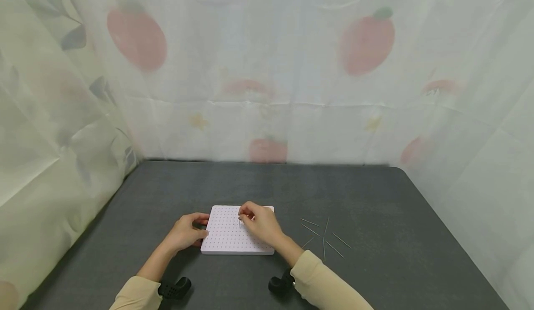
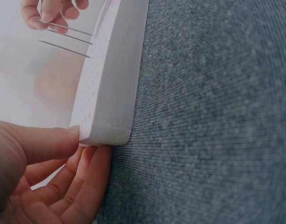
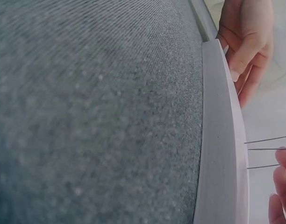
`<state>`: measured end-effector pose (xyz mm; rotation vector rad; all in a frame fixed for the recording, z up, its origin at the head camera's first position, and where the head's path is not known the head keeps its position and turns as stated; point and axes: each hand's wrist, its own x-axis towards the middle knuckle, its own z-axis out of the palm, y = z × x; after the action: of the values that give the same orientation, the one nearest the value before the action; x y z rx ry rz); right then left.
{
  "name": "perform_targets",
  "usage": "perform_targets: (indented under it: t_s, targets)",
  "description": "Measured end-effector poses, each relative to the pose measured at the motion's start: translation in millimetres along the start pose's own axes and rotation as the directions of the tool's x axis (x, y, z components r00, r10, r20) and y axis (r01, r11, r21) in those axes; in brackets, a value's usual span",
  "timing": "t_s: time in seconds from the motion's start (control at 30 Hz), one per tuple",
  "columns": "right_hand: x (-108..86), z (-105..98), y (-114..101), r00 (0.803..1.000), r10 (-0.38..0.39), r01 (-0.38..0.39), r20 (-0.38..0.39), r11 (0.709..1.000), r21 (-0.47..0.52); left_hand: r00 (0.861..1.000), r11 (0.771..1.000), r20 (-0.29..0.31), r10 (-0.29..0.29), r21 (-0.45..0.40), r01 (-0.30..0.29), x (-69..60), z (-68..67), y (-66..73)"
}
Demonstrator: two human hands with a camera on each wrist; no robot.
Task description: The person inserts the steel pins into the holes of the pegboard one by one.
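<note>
A white board with rows of small holes [image 1: 225, 243] lies flat on the dark table. My left hand [image 1: 185, 232] grips its left side; in the left wrist view the thumb [image 2: 54, 142] lies on the upper edge and the fingers are against the side. Over the board, my right hand [image 1: 260, 224] pinches the upper end of a thin metal pin [image 2: 68, 28]. Beside it other thin pins [image 2: 63, 48] stand upright in the holes. In the right wrist view, the right fingertips [image 3: 283, 179] show at the edge, close to the standing pins [image 3: 267, 139].
Several loose metal pins [image 1: 335, 249] lie scattered on the table [image 1: 396, 236], right of the board. A printed curtain [image 1: 317, 69] hangs behind the table and along its sides. Black wrist devices [image 1: 175, 288] sit near both sleeves.
</note>
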<state>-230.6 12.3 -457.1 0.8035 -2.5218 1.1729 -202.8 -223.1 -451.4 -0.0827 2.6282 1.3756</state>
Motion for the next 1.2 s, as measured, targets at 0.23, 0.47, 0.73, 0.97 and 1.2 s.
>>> perform_targets:
  t_s: [0.23,0.47,0.73,0.97,1.2]
  targets:
    - [1.0,2.4,-3.7,0.999,0.030,-0.030,0.017,0.999,-0.038,1.000,1.000,0.002,-0.002,-0.002,0.002,0.1,0.5,0.0]
    - [0.7,3.7,-3.5,1.000,0.008,-0.008,0.001,0.999,-0.039,1.000,1.000,0.007,0.010,0.003,-0.010,-1.3,0.0,0.5]
    - [0.5,3.4,-3.6,1.000,0.010,-0.009,0.014,0.999,-0.035,1.000,1.000,0.006,0.017,0.006,-0.017,-2.3,0.3,0.5]
    - [0.2,3.0,-4.1,1.000,0.019,-0.018,0.022,0.999,-0.033,1.000,1.000,0.003,0.017,-0.001,-0.017,-2.8,0.5,0.3]
    - [0.5,3.4,-3.7,1.000,0.019,-0.018,0.017,0.999,-0.037,1.000,1.000,0.003,0.018,-0.003,-0.018,-2.6,0.5,0.3]
